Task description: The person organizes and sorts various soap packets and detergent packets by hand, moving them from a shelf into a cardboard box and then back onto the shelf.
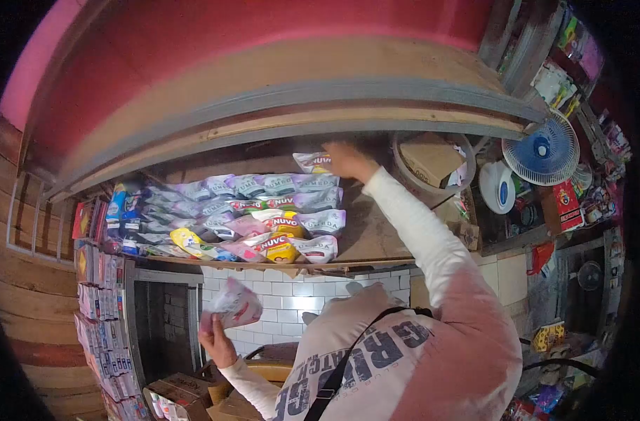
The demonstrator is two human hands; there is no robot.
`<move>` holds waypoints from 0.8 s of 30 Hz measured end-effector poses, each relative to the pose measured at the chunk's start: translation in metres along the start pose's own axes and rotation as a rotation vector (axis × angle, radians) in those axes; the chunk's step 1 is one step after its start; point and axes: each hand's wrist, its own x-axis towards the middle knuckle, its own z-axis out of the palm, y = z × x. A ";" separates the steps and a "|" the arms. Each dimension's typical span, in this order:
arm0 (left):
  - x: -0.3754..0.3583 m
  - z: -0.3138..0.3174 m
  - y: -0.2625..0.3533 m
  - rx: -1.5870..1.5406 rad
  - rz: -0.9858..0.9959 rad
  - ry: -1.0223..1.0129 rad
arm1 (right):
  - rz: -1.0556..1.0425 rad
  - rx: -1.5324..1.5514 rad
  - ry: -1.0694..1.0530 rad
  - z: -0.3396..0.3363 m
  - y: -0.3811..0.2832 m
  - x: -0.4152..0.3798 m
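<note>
My left hand (219, 344) is closed on the lower end of a pink and white pouch (234, 304), held up below the shelf's front edge. On the shelf, at the back, my right hand (352, 163) grips the right end of a yellow and white NUVO pouch (310, 162); its fingertips are partly blurred. Just in front of that pouch begin rows of lilac-grey pouches (320, 222), lying close together. Among them are red and yellow NUVO pouches (279, 249) and a yellow pouch (187, 241) at the front left.
The pouches lie on a wooden shelf (376, 235) under a grey-edged upper board (299, 95). A round tub (404, 158) with cardboard stands right of my right hand, beside a fan (541, 149). Stacked small boxes (99, 302) line the left, with a cardboard box (180, 393) low down.
</note>
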 end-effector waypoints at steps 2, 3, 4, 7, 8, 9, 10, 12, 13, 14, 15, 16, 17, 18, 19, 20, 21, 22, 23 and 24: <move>0.006 0.017 0.019 0.040 -0.043 -0.227 | -0.188 0.097 0.048 -0.003 -0.022 -0.032; 0.009 0.029 0.031 0.059 -0.064 -0.337 | -0.343 0.171 0.089 0.001 -0.029 -0.046; 0.014 0.043 0.040 0.115 0.034 -0.491 | -0.445 0.269 -0.060 -0.008 -0.050 -0.064; 0.020 0.084 0.076 0.237 0.212 -0.817 | -0.571 0.487 -0.575 -0.027 -0.104 -0.105; 0.023 0.095 0.071 0.216 0.253 -0.879 | -0.600 0.539 -0.656 -0.028 -0.117 -0.113; 0.027 0.106 0.066 0.195 0.295 -0.942 | -0.626 0.589 -0.737 -0.031 -0.128 -0.119; 0.028 0.117 0.073 0.181 0.322 -0.972 | -0.696 0.421 -0.695 -0.039 -0.138 -0.124; 0.030 0.140 0.086 0.155 0.374 -1.033 | -0.550 0.155 -0.612 -0.042 -0.144 -0.133; 0.031 0.147 0.094 0.142 0.436 -0.982 | -0.443 0.044 -0.532 -0.041 -0.145 -0.135; 0.030 0.153 0.104 0.129 0.497 -0.931 | -0.467 0.135 -0.447 -0.040 -0.139 -0.133; 0.029 0.155 0.110 0.117 0.558 -0.881 | -0.490 0.227 -0.362 -0.038 -0.129 -0.129; 0.029 0.158 0.107 0.040 0.417 -0.803 | -0.511 0.320 -0.278 -0.038 -0.122 -0.127; 0.029 0.156 0.110 0.013 0.484 -0.672 | -0.479 0.319 -0.216 -0.043 -0.120 -0.127; 0.030 0.155 0.114 -0.014 0.548 -0.538 | -0.448 0.317 -0.156 -0.049 -0.118 -0.126; 0.030 0.155 0.117 -0.041 0.608 -0.400 | -0.417 0.313 -0.097 -0.054 -0.117 -0.124; 0.033 0.145 0.113 0.010 0.617 -0.350 | -0.454 0.396 0.039 -0.047 -0.113 -0.118; 0.036 0.134 0.105 0.020 0.562 -0.364 | -0.421 0.402 0.087 -0.050 -0.115 -0.115; 0.039 0.121 0.092 0.032 0.506 -0.379 | -0.388 0.411 0.135 -0.054 -0.118 -0.113; 0.039 0.109 0.078 0.044 0.452 -0.394 | -0.353 0.422 0.184 -0.056 -0.121 -0.110; 0.038 0.098 0.063 0.064 0.377 -0.381 | -0.447 0.451 0.335 -0.044 -0.117 -0.097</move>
